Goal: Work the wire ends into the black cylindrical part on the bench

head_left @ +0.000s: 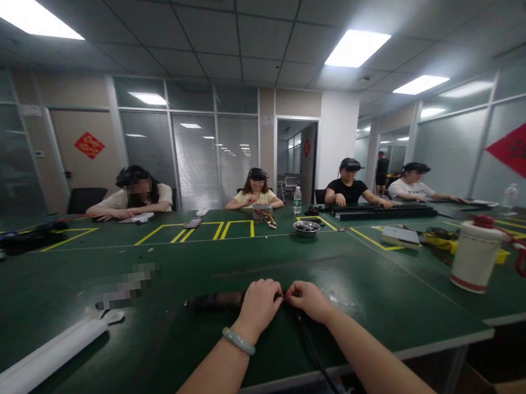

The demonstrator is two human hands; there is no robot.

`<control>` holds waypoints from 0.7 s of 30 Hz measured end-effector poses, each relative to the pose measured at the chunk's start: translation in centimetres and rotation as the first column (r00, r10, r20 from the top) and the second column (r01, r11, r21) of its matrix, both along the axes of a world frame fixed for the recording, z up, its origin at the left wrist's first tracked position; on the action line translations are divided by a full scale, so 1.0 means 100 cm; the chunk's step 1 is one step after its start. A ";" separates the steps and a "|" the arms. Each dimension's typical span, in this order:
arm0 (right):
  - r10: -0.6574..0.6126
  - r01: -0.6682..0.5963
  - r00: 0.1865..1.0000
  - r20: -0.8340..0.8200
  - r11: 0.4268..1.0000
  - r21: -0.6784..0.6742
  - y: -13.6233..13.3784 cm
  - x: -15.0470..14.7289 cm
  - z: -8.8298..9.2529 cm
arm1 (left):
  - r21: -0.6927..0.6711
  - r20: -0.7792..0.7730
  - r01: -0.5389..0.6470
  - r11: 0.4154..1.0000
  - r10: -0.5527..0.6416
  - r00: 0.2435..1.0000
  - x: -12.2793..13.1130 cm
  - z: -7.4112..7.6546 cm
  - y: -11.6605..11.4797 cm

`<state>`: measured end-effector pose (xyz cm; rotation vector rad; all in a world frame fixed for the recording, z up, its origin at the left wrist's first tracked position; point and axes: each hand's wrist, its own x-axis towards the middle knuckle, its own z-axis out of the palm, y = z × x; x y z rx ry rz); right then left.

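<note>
A dark cylindrical object (215,300) lies on the green table, its right end hidden under my left hand (261,299). The fingers of that hand are curled round this end, and a pale green bangle (238,342) circles the wrist. Close beside it, my right hand (308,299) is closed in a pinch, its fingertips nearly meeting those of the left. What the pinch holds is too small to make out. From beneath the right hand a black cable (313,349) runs down over the table's front edge.
A long white package (44,364) lies at left. On the right stand a white and red mug (475,257) and a white box (400,238). A metal bowl (307,228) and a water bottle (297,200) are farther back. Several people sit along the far side.
</note>
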<state>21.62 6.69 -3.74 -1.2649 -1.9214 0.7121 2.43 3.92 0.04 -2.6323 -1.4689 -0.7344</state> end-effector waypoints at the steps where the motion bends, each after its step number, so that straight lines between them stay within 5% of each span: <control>1: 0.007 -0.007 1.000 -0.003 1.000 -0.001 0.000 0.000 0.000 | 0.005 -0.004 0.003 1.000 -0.003 1.000 0.000 0.000 0.000; 21: -0.046 0.045 0.997 0.058 0.998 0.032 0.001 0.001 -0.002 | 0.024 -0.039 0.002 1.000 -0.001 0.999 0.003 -0.002 0.002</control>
